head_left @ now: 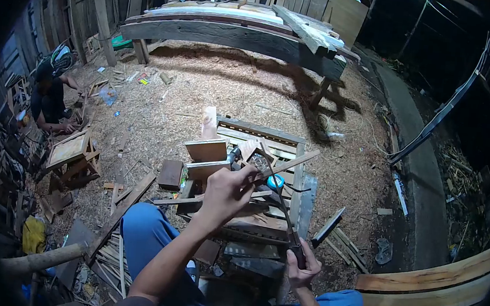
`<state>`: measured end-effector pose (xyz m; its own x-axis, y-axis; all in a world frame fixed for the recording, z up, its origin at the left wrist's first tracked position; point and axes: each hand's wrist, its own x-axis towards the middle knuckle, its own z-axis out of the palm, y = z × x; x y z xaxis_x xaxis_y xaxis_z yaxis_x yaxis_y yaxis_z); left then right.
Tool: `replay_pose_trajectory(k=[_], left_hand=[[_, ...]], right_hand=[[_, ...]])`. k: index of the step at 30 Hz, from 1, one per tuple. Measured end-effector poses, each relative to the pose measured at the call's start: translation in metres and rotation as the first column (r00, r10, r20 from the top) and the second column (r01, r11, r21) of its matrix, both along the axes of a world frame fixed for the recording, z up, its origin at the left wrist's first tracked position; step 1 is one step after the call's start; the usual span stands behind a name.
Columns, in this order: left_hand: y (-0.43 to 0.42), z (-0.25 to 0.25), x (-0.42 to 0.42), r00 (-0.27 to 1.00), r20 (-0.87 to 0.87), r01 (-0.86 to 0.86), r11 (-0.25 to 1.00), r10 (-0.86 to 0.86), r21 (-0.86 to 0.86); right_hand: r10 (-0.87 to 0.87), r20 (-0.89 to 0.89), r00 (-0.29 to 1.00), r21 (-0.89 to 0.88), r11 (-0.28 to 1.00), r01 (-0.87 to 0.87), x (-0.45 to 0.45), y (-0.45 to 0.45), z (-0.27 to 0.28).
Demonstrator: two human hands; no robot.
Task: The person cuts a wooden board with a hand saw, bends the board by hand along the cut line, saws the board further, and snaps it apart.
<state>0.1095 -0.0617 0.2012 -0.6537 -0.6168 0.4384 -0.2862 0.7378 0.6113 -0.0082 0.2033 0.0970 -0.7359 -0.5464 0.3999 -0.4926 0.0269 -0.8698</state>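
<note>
Woodworking shop, wood shavings (227, 91) underfoot

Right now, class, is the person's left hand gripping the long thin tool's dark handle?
No, the right hand grips the dark handle, while the left hand is well clear of it.

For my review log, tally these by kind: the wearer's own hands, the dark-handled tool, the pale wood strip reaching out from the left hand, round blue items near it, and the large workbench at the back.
Own hands: 2 (left hand, right hand)
Dark-handled tool: 1
Pale wood strip: 1
Round blue item: 1
Large workbench: 1
Total: 6
</note>
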Motion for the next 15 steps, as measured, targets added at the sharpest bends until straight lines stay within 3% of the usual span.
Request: replay_pose_trajectory(k=[1,3,5,9,11,12,13,15], left_hand=[[-0.001,0.009,0.005,1.000,-0.001,-0.003,1.000,0.003,0.002],[-0.005,0.025,0.013,0.995,0.095,-0.010,0.920,-0.029,0.393],[-0.025,-0.010,0.014,0.999,0.013,0.041,0.921,-0.050,0.387],[-0.048,-0.024,0.022,0.971,-0.052,0.217,0.776,-0.232,0.592],[-0.055,-0.031,0.025,0.902,-0.282,0.427,0.589,-0.326,0.686],[-0.060,-0.035,0.025,0.869,-0.316,0.490,0.573,-0.380,0.657],[-0.058,-0.040,0.025,0.870,-0.317,0.489,0.572,-0.378,0.659],[-0.040,-0.056,0.021,0.932,-0.245,0.316,0.268,-0.265,0.910]], right_hand=[[0.020,-0.054,0.998,0.006,1.000,-0.019,-0.002,0.000,0.002],[0.042,-0.102,0.994,0.017,0.999,-0.040,-0.004,-0.001,0.001],[0.056,-0.101,0.993,0.021,0.998,-0.055,-0.004,-0.006,-0.006],[0.088,-0.108,0.990,-0.036,0.995,-0.092,-0.006,-0.017,-0.018],[0.113,-0.123,0.986,-0.002,0.994,-0.114,-0.010,-0.016,-0.014],[0.130,-0.135,0.982,0.035,0.991,-0.127,-0.010,-0.016,-0.011],[0.133,-0.134,0.982,0.038,0.991,-0.129,-0.007,-0.018,-0.010],[0.063,-0.025,0.998,-0.128,0.990,-0.066,0.002,-0.025,-0.007]])
